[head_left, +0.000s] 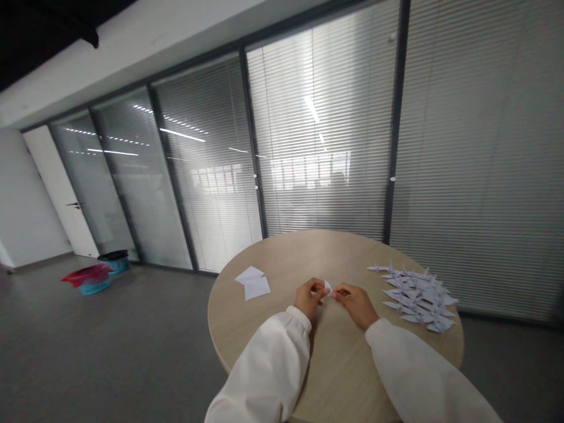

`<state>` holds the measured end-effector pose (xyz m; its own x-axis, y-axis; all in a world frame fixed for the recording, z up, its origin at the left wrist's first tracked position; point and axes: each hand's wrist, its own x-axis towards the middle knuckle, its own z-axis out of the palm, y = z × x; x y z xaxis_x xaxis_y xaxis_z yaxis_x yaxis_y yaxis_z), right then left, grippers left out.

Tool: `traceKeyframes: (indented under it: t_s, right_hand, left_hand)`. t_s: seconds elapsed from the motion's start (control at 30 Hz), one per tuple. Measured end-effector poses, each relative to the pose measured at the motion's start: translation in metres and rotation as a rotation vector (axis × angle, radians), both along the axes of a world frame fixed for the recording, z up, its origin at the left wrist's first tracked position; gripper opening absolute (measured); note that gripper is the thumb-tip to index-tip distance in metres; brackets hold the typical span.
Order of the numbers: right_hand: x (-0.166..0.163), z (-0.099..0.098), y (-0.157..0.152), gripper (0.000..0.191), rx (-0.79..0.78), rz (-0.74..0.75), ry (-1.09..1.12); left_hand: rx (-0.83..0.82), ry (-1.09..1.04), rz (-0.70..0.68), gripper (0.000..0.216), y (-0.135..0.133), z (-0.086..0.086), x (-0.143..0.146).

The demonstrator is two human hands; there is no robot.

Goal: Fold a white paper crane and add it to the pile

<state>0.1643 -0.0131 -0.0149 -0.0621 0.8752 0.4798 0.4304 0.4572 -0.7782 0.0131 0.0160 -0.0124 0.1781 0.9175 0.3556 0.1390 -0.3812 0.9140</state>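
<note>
My left hand (309,298) and my right hand (356,304) meet over the middle of a round wooden table (282,258). Both pinch a small folded piece of white paper (328,287) between their fingertips, just above the tabletop. White sleeves cover both forearms. A pile of several folded white paper cranes (416,296) lies to the right of my right hand. A few flat white paper sheets (254,282) lie to the left of my left hand.
A glass partition with shut blinds (317,147) runs behind the table. A white door (66,200) stands at the far left. A red and blue basket (90,278) and a black-lined bin (115,260) sit on the grey floor.
</note>
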Motion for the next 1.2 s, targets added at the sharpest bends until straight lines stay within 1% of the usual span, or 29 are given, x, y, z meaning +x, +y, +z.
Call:
traceKeyframes:
  t_s: [0.23, 0.47, 0.67, 0.83, 0.97, 1.07, 1.2]
  right_hand:
    - [-0.0007, -0.0007, 0.001, 0.023, 0.004, 0.009, -0.009]
    - [-0.0019, 0.0002, -0.0006, 0.023, -0.013, 0.048, -0.011]
    - [-0.0054, -0.0015, 0.0015, 0.025, -0.057, 0.1, 0.019]
    - [-0.0042, -0.0037, 0.0037, 0.024, -0.059, 0.144, 0.005]
    - [-0.0015, -0.0033, 0.0035, 0.027, -0.105, 0.121, 0.026]
    - [-0.0001, -0.0029, 0.0038, 0.028, -0.129, 0.142, 0.073]
    - [0.0001, -0.0045, 0.0053, 0.024, -0.149, 0.154, 0.121]
  left_hand:
    - [0.014, 0.015, 0.009, 0.017, -0.0012, 0.0025, -0.0002]
    - [-0.002, 0.027, 0.015, 0.014, -0.0022, 0.0039, -0.0004]
    - [0.009, 0.069, 0.005, 0.014, -0.0046, 0.0046, -0.0017]
    - [0.017, 0.062, -0.018, 0.014, -0.0041, 0.003, -0.0007]
    - [0.027, 0.046, -0.053, 0.018, -0.0042, 0.0037, 0.0003]
    - [0.021, 0.015, -0.083, 0.022, -0.006, 0.0054, 0.001]
    - [0.006, 0.002, -0.133, 0.031, -0.0087, 0.0076, 0.0016]
